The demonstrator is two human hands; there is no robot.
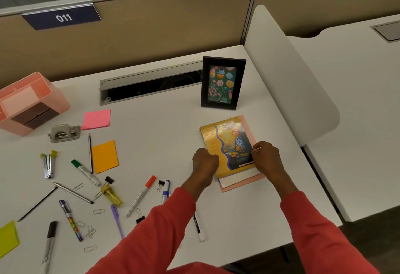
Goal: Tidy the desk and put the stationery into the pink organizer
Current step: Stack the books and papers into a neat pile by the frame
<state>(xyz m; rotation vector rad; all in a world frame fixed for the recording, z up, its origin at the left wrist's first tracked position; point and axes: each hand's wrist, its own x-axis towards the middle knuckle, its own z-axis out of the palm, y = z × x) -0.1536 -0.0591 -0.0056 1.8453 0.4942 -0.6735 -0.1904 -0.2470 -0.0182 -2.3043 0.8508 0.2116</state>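
**Stationery spread on the desk, both hands at the notebook**

Stationery lies scattered over the lower left of the white desk (pixel 164 126): a green marker (pixel 85 171), a red marker (pixel 141 194), a pencil (pixel 90 152), a purple pen (pixel 116 219), a stapler (pixel 48 163), paper clips and binder clips. The pink organizer (pixel 30 102) stands at the left edge of the frame, with a hole punch (pixel 63 133) and pink sticky notes (pixel 96 119) just beside it. An orange pad (pixel 105 157) lies below them.

Right of centre, a gold notebook (pixel 227 146) rests on a pink folder (pixel 242 184), in front of an upright picture frame (pixel 223 82). The left hand (pixel 204 162) is curled, fingers together, touching the notebook's left edge. The right hand (pixel 267 158) touches the right edge; its fingers seem to pinch something thin, but I cannot tell what.
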